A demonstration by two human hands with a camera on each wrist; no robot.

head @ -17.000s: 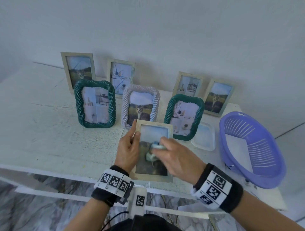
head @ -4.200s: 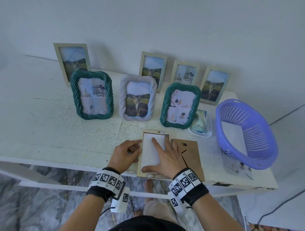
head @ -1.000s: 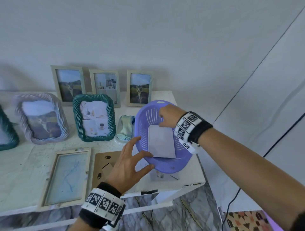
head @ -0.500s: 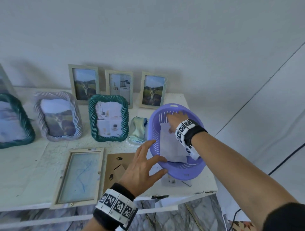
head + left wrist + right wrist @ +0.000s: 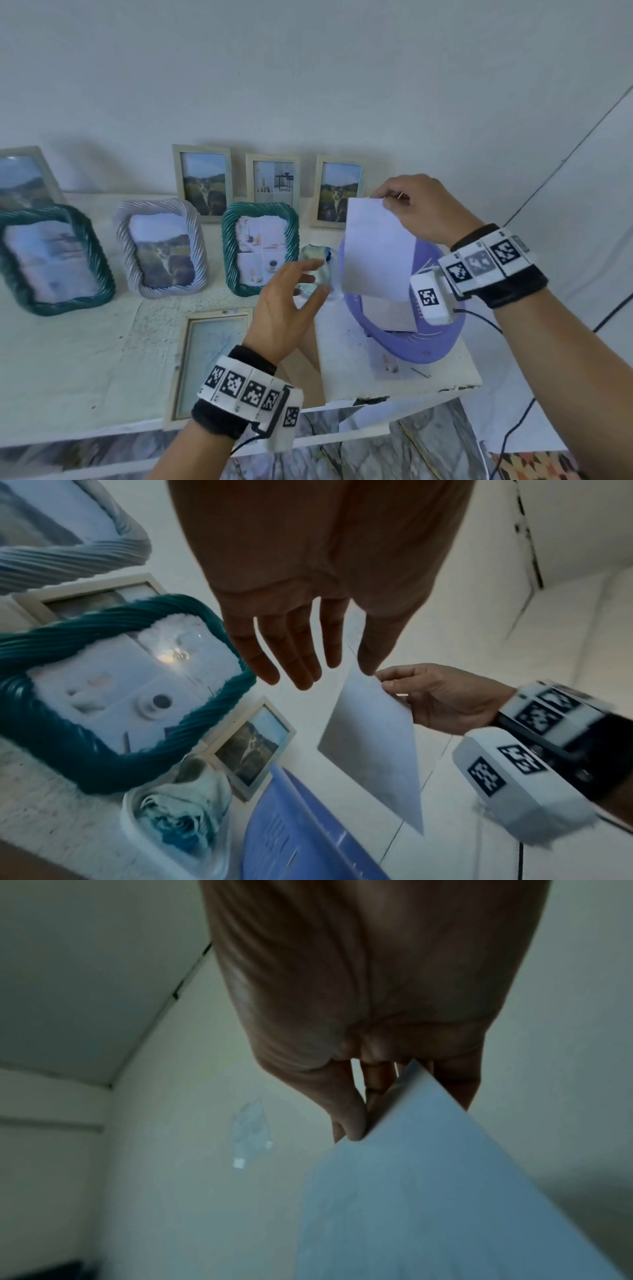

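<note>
White sheet (image 5: 376,250) hangs in the air above the purple basket (image 5: 428,353), pinched at its top corner by the right hand (image 5: 424,209) between thumb and fingers. The left hand (image 5: 284,308) holds nothing, its fingers spread and straight, just beside the side edge of the sheet.

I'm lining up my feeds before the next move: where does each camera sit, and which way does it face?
Head: worn on the head, facing forward and down at the table; forearms, left hand and right hand show.
Left wrist: on the left wrist, looking along the straight fingers toward the green frame and basket.
Right wrist: on the right wrist, looking along the hand at the white sheet it pinches, wall behind.
Shared: head and left wrist both show the right hand holding the sheet.
</note>
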